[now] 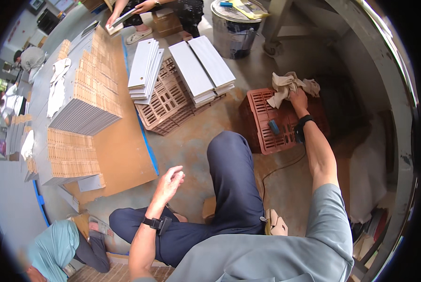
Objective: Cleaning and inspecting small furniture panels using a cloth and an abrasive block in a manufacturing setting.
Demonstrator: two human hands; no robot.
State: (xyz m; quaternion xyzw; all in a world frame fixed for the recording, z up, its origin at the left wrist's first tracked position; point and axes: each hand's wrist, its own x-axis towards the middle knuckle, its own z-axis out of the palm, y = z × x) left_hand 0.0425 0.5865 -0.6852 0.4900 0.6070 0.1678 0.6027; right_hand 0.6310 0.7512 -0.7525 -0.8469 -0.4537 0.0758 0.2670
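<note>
My right hand [299, 100] is closed on a crumpled cream rag [284, 85] at the far end of an upturned reddish plastic crate [263, 123]. A small blue block [273, 127] lies on the crate's slatted top, nearer to me than the rag. My left hand [169, 182] is raised in the air beside my knee, its fingers loosely bent and apart, with nothing in it. Ahead, a brown plastic crate [159, 106] bears two groups of white boards: a fanned stack [144, 66] and two stacks lying side by side [202, 63].
Tall stacks of boards [95, 84] stand at the left on brown sheeting [121, 155]. A lidded bucket [234, 35] is at the back. A cable [281, 168] crosses the floor from the reddish crate. Another person's hands [128, 13] hold a board at the top; others work at the left.
</note>
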